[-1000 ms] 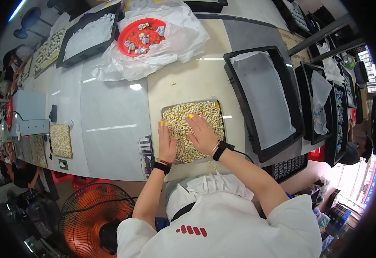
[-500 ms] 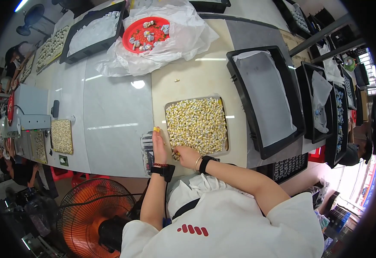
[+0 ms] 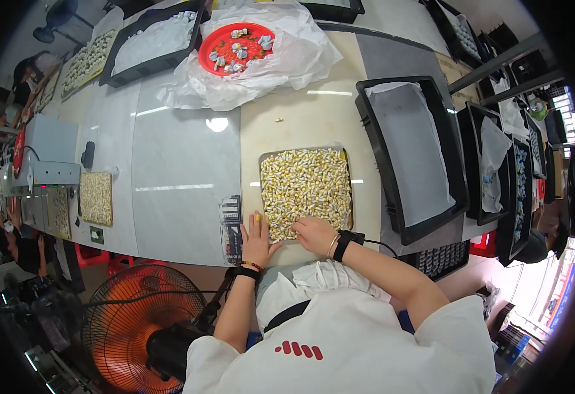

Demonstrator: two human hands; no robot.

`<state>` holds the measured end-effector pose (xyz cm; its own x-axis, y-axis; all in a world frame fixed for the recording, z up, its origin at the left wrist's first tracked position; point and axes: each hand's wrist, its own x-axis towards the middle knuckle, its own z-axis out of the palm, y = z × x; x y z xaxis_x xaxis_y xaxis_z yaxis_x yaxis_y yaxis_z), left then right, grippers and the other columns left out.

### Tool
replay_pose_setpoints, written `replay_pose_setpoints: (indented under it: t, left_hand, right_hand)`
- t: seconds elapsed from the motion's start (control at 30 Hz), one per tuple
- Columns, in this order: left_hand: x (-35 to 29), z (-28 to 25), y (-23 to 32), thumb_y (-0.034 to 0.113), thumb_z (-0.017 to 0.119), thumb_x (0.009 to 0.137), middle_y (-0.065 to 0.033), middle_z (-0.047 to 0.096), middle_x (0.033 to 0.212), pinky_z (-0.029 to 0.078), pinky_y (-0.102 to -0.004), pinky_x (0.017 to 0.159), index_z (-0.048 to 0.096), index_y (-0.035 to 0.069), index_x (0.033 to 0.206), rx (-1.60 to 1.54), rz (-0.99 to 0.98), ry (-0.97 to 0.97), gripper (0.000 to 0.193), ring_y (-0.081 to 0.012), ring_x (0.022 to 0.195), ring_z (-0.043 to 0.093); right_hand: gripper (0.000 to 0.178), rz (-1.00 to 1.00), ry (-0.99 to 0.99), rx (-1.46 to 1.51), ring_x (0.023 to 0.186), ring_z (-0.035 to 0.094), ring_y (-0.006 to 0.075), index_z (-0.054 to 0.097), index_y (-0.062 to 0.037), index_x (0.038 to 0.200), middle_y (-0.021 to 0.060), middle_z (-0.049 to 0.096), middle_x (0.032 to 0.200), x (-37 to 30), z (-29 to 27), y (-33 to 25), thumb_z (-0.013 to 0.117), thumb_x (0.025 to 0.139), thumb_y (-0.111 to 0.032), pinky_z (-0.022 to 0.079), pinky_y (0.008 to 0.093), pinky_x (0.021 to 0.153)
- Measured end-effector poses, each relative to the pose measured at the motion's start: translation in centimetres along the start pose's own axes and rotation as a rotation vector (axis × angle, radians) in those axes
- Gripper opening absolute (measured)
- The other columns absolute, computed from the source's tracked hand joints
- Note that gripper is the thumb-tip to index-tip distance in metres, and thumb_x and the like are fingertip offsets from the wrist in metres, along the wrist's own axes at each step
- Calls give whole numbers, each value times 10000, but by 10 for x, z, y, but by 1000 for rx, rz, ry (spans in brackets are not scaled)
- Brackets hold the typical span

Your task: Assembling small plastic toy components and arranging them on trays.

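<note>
A shallow tray (image 3: 352, 213) lies in front of me, filled with many small yellow-and-white pieces (image 3: 306, 187). My left hand (image 3: 256, 245) rests at the tray's near left corner. Its fingers are stretched out and apart, one fingertip wears something yellow, and nothing is held. At the near edge of the pieces is my right hand (image 3: 317, 235), its fingers bent and pinched together at the heap. What lies between those fingertips is too small and covered to make out. Just left of my left hand is a flat, dark printed packet (image 3: 231, 226).
One loose piece (image 3: 279, 120) lies beyond the tray. A red round plate (image 3: 248, 52) with wrapped bits sits on white plastic sheeting (image 3: 300, 65). To the right stands a black crate (image 3: 392, 190) lined with pale sheet. An orange fan (image 3: 136, 322) is at lower left.
My left hand has gone from upright beside the tray to lying with fingers spread at its corner. My right hand has shifted right along the near edge. The view has shifted slightly.
</note>
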<state>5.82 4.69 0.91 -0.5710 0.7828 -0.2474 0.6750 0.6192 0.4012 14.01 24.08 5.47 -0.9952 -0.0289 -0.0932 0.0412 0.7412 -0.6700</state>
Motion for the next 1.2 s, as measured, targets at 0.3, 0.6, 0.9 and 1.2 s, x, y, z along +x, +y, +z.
replay_pose_setpoints:
  t: [0.3, 0.6, 0.9, 1.2]
  left_hand:
    - [12, 5, 2, 375, 517, 813, -228, 140, 1429, 104, -552, 1037, 221, -17, 1355, -27, -43, 59, 731, -355, 1335, 114]
    - [15, -1, 6, 312, 503, 819, -231, 154, 1423, 144, -527, 1038, 235, -30, 1345, -65, 22, 55, 682, -376, 1318, 144]
    - [24, -7, -18, 88, 612, 744, -94, 579, 1008, 416, -384, 803, 611, 90, 987, -129, 25, 539, 243, -293, 940, 508]
    - [41, -11, -16, 50, 586, 750, -141, 530, 830, 424, -404, 701, 555, 24, 886, -212, 11, 454, 141, -340, 800, 517]
  right_hand:
    - [115, 137, -110, 66, 777, 571, 293, 553, -65, 839, 111, 573, 785, -35, -27, 10, 542, 738, -119, 468, 394, 662]
    - [124, -54, -217, -210, 778, 550, 253, 513, -89, 809, 75, 516, 784, -101, 1, 49, 564, 733, -172, 483, 373, 628]
    - [140, -11, -80, -119, 812, 529, 295, 497, -67, 862, 106, 500, 843, -110, 9, 56, 530, 726, -72, 473, 367, 675]
    - [148, 264, 539, 28, 801, 529, 286, 525, -73, 886, 94, 524, 820, -78, -19, 24, 577, 763, -137, 466, 366, 668]
